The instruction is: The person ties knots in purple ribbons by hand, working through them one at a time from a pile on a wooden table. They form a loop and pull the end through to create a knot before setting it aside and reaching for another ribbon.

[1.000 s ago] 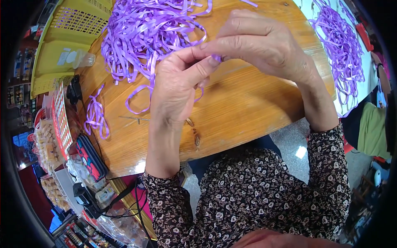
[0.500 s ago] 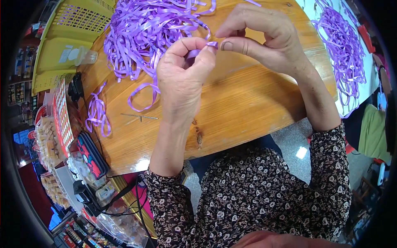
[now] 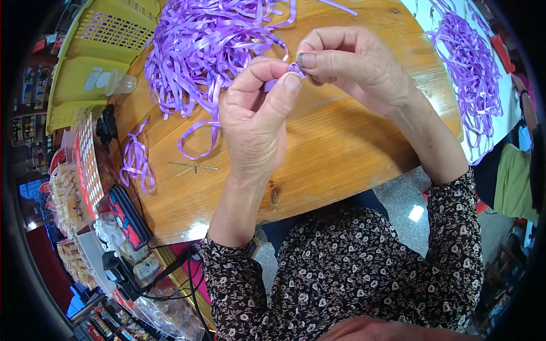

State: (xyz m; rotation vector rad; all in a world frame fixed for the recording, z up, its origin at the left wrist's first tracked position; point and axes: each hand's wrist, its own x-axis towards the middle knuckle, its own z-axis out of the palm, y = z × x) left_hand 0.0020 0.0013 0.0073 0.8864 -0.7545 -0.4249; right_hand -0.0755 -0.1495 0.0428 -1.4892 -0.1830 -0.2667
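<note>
A looped end of purple ribbon (image 3: 296, 69) is pinched between the thumb and forefinger of my left hand (image 3: 256, 108). My right hand (image 3: 358, 65) meets it there, its thumb and forefinger closed on the same bit of ribbon, fingertips almost touching the left ones. Just beyond the left hand lies a large tangled heap of purple ribbon (image 3: 199, 51), and one loop of it hangs down onto the wooden table (image 3: 335, 148). Left of my wrist rests a thin metal T-shaped tool (image 3: 194, 166).
A yellow perforated basket (image 3: 74, 57) with a clear plastic cup (image 3: 122, 83) borders the far left. A small ribbon bundle (image 3: 135, 159) lies near a dark patterned case (image 3: 128, 216). More purple ribbon (image 3: 469, 79) covers a white surface at the right.
My right hand has come down and left from just apart to meet the left hand, and its fingers now close on the ribbon end. The left hand has barely shifted.
</note>
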